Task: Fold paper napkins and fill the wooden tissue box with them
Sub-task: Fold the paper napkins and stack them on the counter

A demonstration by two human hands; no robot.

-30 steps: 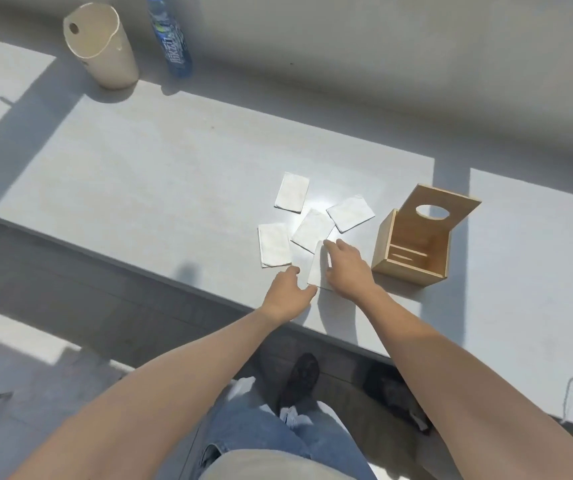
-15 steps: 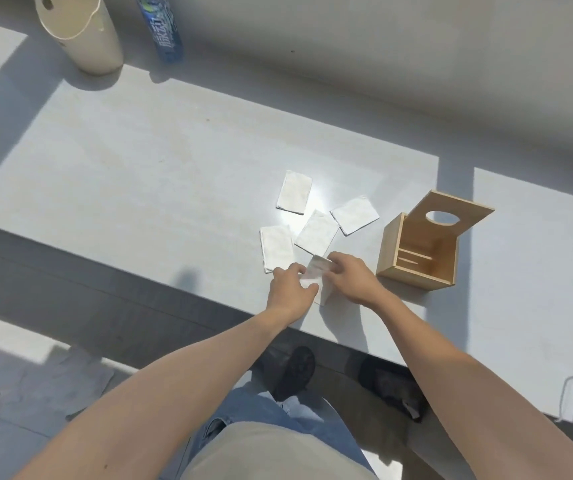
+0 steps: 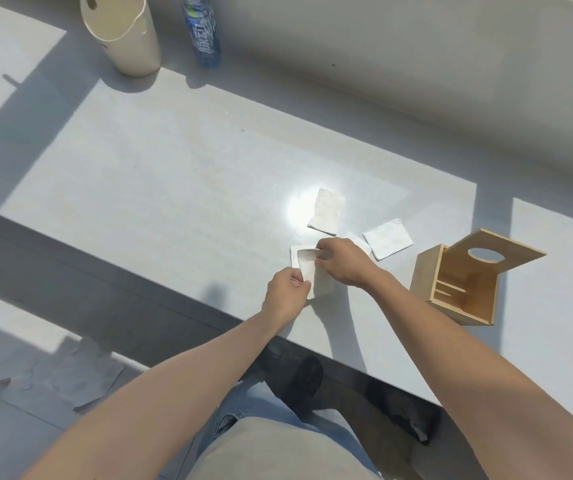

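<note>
A white paper napkin (image 3: 312, 271) is lifted off the grey table (image 3: 174, 174), pinched at both ends. My left hand (image 3: 286, 292) grips its near corner and my right hand (image 3: 342, 261) grips its far edge, bending it. Under them lies another folded napkin (image 3: 294, 258), mostly hidden. Two more folded napkins lie flat: one further back (image 3: 327, 212), one to the right (image 3: 387, 238). The wooden tissue box (image 3: 458, 285) stands at the right, its lid (image 3: 499, 252) with a round hole raised, and its inside looks bare.
A beige cylinder container (image 3: 122, 32) and a plastic water bottle (image 3: 203, 34) stand at the table's back left. The table's front edge runs just below my hands. A dark shoe (image 3: 307, 375) shows on the floor beneath.
Both hands have picked the near napkin up off the table and carried it a little left, over another napkin. The camera has shifted, so the box sits further right.
</note>
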